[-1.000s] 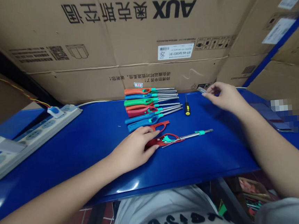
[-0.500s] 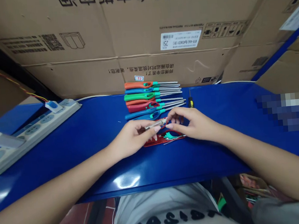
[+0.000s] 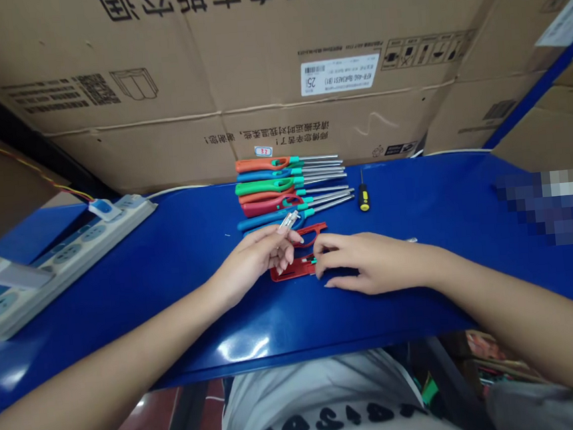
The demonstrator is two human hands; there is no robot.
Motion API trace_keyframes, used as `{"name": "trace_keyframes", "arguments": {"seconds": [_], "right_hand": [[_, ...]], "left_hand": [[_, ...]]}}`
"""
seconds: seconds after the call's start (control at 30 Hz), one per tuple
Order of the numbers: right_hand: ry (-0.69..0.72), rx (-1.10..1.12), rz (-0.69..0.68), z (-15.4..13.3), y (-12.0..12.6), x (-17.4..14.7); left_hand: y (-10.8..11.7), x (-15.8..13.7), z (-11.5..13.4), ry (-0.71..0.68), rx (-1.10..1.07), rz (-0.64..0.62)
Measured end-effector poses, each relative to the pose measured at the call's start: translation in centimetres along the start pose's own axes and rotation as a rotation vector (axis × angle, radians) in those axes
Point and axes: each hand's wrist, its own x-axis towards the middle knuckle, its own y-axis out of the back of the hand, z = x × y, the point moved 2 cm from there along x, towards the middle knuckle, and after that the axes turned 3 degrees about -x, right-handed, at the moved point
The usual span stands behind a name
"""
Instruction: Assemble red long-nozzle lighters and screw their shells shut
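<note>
My left hand (image 3: pixel 253 261) is closed around a small clear-and-silver tube, which looks like a lighter's fuel tank (image 3: pixel 289 220). It sticks up between thumb and fingers, tilted to the right. Below and right of it lies an open red lighter half-shell (image 3: pixel 286 269) with a teal piece inside, partly covered by my right hand (image 3: pixel 371 261). That hand hovers palm down, thumb and fingers apart, fingertips at the shell's right part; nothing shows between them. A second red half-shell (image 3: pixel 318 229) with a trigger loop lies just behind.
Several assembled long-nosed lighters (image 3: pixel 266 186) lie in a row at the back, metal tubes to the right. A black-and-yellow screwdriver (image 3: pixel 364 198) lies right of them. A power strip (image 3: pixel 77 260) runs along the left. A large cardboard box (image 3: pixel 184 143) walls off the back.
My left hand has tipped the tube up and away from the right fingers. My right hand has let go near the tube and moved down over the lower red half-shell.
</note>
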Motion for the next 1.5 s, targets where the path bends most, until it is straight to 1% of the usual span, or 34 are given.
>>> {"name": "trace_keyframes", "arguments": {"seconds": [0.23,0.4,0.5,0.57,0.6,0.73,0.77,0.83,0.93,1.07,1.27,1.5], "right_hand": [[0.009,0.156,0.08,0.6,0.4,0.1],[-0.024,0.053,0.016,0.5,0.1,0.0],[0.002,0.108,0.033,0.5,0.1,0.2],[0.005,0.21,0.062,0.6,0.1,0.3],[-0.031,0.287,0.065,0.8,0.1,0.3],[-0.314,0.753,-0.003,1.7,-0.4,0.6],[-0.356,0.859,0.011,1.8,-0.5,0.7],[-0.383,1.003,0.091,2.1,-0.5,1.1],[-0.403,1.108,0.208,2.5,-0.4,1.6],[-0.401,1.118,0.252,2.9,-0.6,1.7],[-0.303,1.07,0.185,2.8,-1.1,1.6],[-0.317,1.068,0.217,2.8,-1.0,1.7]], "left_hand": [[-0.5,-0.2,-0.3,0.01,-0.009,-0.048],[-0.8,-0.4,-0.3,0.043,-0.062,-0.032],[-0.8,-0.4,-0.2,0.075,-0.057,-0.019],[-0.7,-0.4,-0.1,0.076,-0.043,-0.003],[-0.7,-0.4,-0.1,0.072,-0.034,0.004],[-0.6,-0.4,-0.2,0.041,0.018,-0.005],[-0.6,-0.4,-0.3,0.03,0.029,-0.009],[-0.5,-0.3,-0.5,0.018,0.047,-0.009],[-0.4,-0.3,-0.6,0.025,0.065,0.005],[-0.4,-0.3,-0.4,0.012,0.114,0.012],[-0.3,-0.3,-0.3,0.021,0.175,-0.008],[-0.3,-0.3,-0.4,0.036,0.252,-0.08]]}}
